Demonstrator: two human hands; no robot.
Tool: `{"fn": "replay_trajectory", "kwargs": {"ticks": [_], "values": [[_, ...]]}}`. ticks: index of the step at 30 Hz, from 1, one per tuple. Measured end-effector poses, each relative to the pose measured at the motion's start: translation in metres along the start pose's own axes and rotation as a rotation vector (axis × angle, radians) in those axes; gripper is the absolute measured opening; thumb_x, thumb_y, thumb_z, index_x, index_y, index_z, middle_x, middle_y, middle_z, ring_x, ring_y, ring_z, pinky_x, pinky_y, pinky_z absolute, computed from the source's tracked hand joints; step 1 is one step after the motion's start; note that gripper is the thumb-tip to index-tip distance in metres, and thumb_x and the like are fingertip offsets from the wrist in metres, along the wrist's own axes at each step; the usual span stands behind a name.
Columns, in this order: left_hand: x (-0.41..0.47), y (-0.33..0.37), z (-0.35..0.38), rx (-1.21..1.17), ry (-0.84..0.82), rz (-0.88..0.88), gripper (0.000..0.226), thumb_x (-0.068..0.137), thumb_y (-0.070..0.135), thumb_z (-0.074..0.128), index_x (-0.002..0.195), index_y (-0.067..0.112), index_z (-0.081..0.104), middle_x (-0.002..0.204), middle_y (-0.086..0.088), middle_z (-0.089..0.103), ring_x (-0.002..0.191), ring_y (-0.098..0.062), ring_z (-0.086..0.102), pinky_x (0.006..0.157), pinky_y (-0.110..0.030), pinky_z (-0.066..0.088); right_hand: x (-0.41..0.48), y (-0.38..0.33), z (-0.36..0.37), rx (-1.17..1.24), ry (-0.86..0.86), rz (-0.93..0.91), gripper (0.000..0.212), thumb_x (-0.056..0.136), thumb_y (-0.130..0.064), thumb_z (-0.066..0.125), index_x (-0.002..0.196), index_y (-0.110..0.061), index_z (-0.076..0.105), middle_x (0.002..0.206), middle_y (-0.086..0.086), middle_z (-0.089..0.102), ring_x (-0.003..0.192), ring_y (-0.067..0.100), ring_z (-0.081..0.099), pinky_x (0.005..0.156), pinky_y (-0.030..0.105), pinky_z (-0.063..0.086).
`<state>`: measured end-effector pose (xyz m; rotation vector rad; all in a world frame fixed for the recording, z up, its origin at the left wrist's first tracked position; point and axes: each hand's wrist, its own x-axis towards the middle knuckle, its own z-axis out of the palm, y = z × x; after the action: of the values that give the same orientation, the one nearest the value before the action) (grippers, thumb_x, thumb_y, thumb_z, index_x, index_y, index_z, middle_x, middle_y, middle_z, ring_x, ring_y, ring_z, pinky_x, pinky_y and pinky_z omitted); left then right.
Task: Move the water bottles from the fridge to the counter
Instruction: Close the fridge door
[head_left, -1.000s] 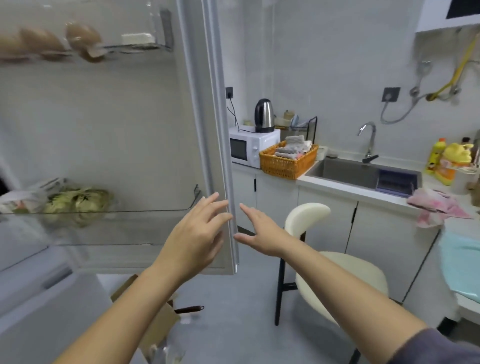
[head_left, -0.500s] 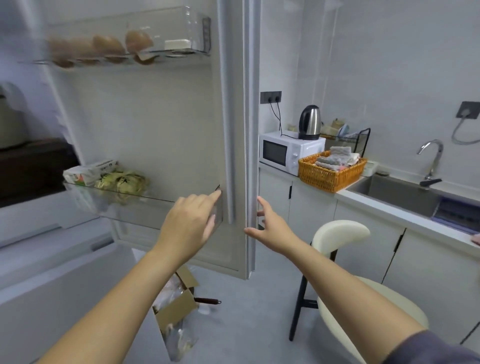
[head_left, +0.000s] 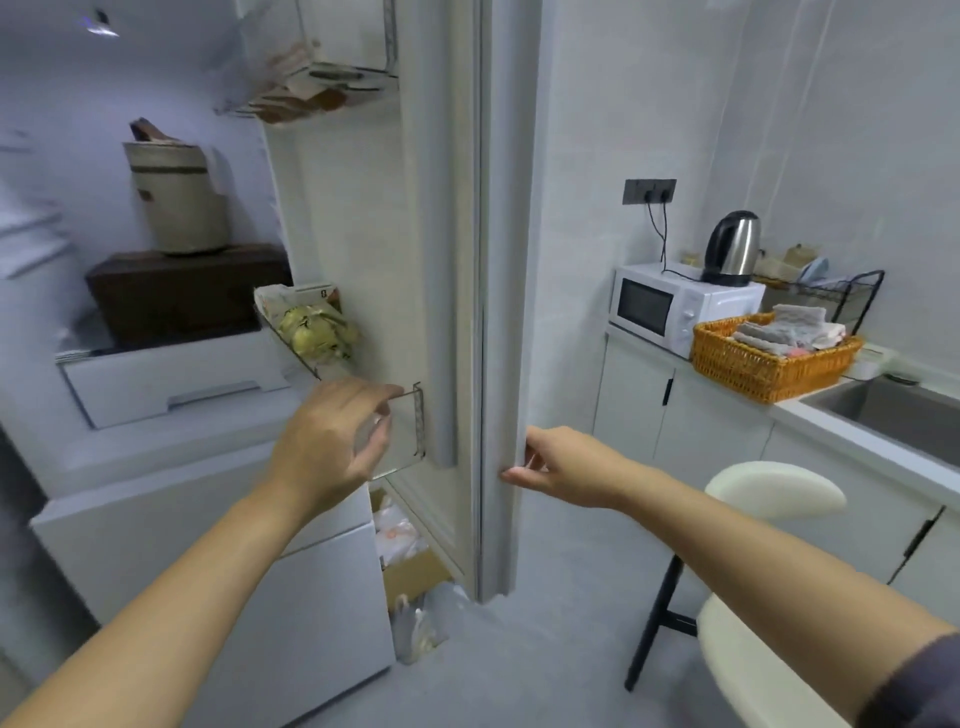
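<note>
**No bottles in sight; fridge held open**

At nine o'clock the fridge (head_left: 62, 260) stands open. Inside, a beige pot (head_left: 176, 208) sits on a dark box (head_left: 187, 291), above a white drawer (head_left: 171, 382) whose contents are hidden. No water bottles show anywhere, so they are probably on a shelf out of frame.

Toward eleven o'clock, the upper bin (head_left: 322, 83) holds blurred brown things I cannot identify. The middle bin (head_left: 296, 353) carries greens (head_left: 317, 327) and a carton.

Just below centre, the left hand (head_left: 332, 441) is loosely bent, thumb and fingers narrowly apart, holding nothing. Its tips reach the clear lower bin (head_left: 410, 436); whether they touch it I cannot tell.

At centre the door (head_left: 493, 260) is seen edge-on, and the right hand (head_left: 561, 467) hooks round its edge.

At three o'clock the counter (head_left: 857, 441) bears a microwave (head_left: 675, 306) with a kettle (head_left: 732, 249) on top. Beside it sits a basket (head_left: 769, 374) of folded cloths.

Full bottles would likely be heavy, smooth, perhaps damp, with thin walls that give. They are best taken round the middle or just below the cap.
</note>
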<state>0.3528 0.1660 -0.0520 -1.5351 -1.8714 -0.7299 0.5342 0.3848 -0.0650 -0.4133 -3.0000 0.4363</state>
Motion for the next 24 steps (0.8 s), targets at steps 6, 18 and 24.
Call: {"fn": "replay_trajectory", "kwargs": {"ticks": [6, 18, 24], "values": [[-0.031, -0.013, -0.031, -0.001, -0.023, -0.142, 0.042, 0.091, 0.033, 0.047, 0.121, 0.009, 0.062, 0.112, -0.007, 0.065, 0.106, -0.026, 0.059, 0.096, -0.029, 0.039, 0.006, -0.036, -0.01, -0.047, -0.078, -0.12, 0.046, 0.09, -0.057, 0.061, 0.121, -0.024, 0.053, 0.123, -0.006, 0.063, 0.097, 0.009, 0.058, 0.08, 0.029, 0.046], [-0.059, -0.009, -0.078, -0.075, 0.057, -0.343, 0.099, 0.072, 0.074, 0.054, 0.151, 0.044, 0.002, 0.15, 0.007, 0.025, 0.139, -0.009, 0.017, 0.116, -0.059, 0.021, 0.052, -0.127, -0.045, 0.007, 0.222, -0.402, 0.132, 0.068, -0.047, 0.085, 0.147, -0.037, -0.02, 0.162, -0.016, -0.011, 0.149, 0.007, 0.008, 0.108, 0.014, 0.016], [-0.086, -0.054, -0.11, -0.113, 0.04, -0.487, 0.105, 0.061, 0.085, 0.052, 0.144, 0.056, -0.005, 0.153, 0.016, 0.015, 0.145, -0.012, 0.005, 0.119, -0.057, 0.015, 0.089, -0.186, -0.016, -0.008, 0.298, -0.552, 0.132, 0.067, -0.057, 0.081, 0.14, -0.051, -0.03, 0.151, -0.033, -0.033, 0.142, -0.009, -0.007, 0.111, 0.023, 0.03]]}}
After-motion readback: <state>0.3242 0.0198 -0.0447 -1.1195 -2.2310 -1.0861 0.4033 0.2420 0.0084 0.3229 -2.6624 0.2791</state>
